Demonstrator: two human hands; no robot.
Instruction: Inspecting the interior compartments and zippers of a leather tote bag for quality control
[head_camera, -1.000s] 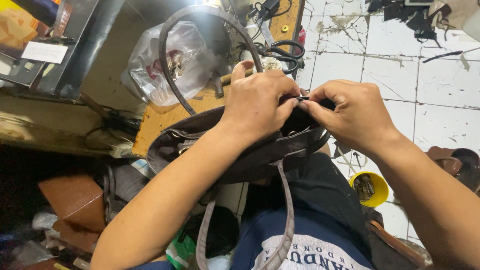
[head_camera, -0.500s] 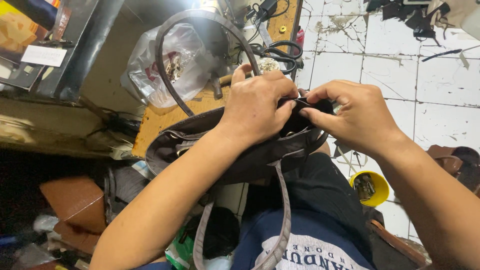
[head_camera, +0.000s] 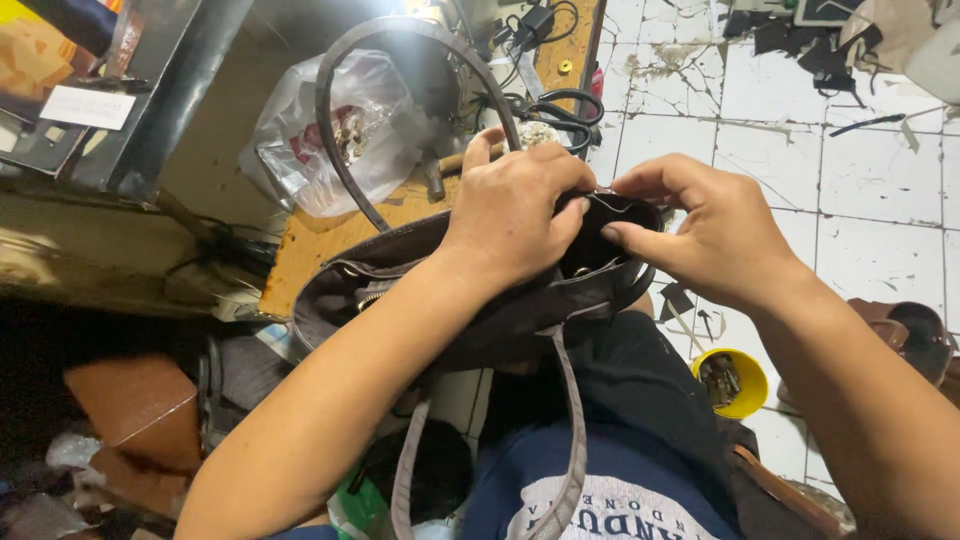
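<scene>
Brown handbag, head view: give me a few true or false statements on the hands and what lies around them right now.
1. Both hands grip the brown handbag at its top edge. True: left hand and right hand meet there.
2. The yellow cup sits on the wooden board. False: it stands on the tiled floor.
3. Black scissors lie beyond the hands. True.
4. The clear plastic bag hangs from the right hand. False: it rests apart, near the wooden board.

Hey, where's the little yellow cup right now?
The yellow cup sits on the white tiled floor at lower right, under the right hand.
</scene>
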